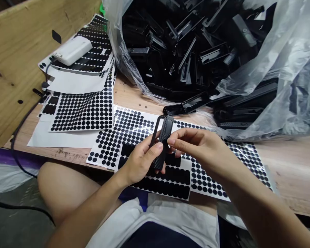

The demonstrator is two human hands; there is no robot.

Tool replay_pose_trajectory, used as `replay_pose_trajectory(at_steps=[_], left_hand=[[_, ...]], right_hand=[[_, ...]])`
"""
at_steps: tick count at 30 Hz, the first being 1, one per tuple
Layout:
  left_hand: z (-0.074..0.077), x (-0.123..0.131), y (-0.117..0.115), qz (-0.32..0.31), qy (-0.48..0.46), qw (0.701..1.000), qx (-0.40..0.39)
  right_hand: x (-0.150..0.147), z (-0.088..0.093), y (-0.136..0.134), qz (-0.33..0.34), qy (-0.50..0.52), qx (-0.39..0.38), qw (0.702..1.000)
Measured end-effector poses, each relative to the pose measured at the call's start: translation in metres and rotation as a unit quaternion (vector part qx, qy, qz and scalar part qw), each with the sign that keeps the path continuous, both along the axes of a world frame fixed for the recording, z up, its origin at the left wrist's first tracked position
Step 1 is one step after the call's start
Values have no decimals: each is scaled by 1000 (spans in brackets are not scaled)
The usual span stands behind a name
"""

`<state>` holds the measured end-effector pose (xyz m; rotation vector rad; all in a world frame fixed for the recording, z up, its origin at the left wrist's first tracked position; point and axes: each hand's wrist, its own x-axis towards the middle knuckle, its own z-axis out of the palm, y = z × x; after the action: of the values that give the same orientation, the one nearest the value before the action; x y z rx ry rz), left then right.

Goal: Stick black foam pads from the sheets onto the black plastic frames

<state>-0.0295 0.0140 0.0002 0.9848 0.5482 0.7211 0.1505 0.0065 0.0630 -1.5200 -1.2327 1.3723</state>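
My left hand [141, 162] is closed around a narrow black plastic part [163, 137] with a carbon-weave texture, held upright over the table's front edge. My right hand [196, 146] meets it from the right, fingers pinched against the part's upper side; whether a pad is under the fingertips is hidden. Beneath both hands lies a white sheet of black oblong pads [170, 179] on top of a larger sheet of black round dots [129, 132].
A clear plastic bag [286, 79] heaped with several black plastic parts [191, 48] fills the back right. More dot sheets [85, 110] lie at left, with a white power bank [72, 50] and black cable [23, 120]. A wooden board [18, 55] walls the left.
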Motion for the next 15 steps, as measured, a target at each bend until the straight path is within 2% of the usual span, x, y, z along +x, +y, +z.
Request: replay_pose_trajectory(at_steps=[12, 15], left_hand=[[-8, 0, 0, 10, -22, 1000, 8], [-10, 1, -3, 27, -20, 999, -11]], right_hand=[[-8, 6, -1, 9, -123, 44, 991], [-5, 4, -8, -2, -130, 59, 990]])
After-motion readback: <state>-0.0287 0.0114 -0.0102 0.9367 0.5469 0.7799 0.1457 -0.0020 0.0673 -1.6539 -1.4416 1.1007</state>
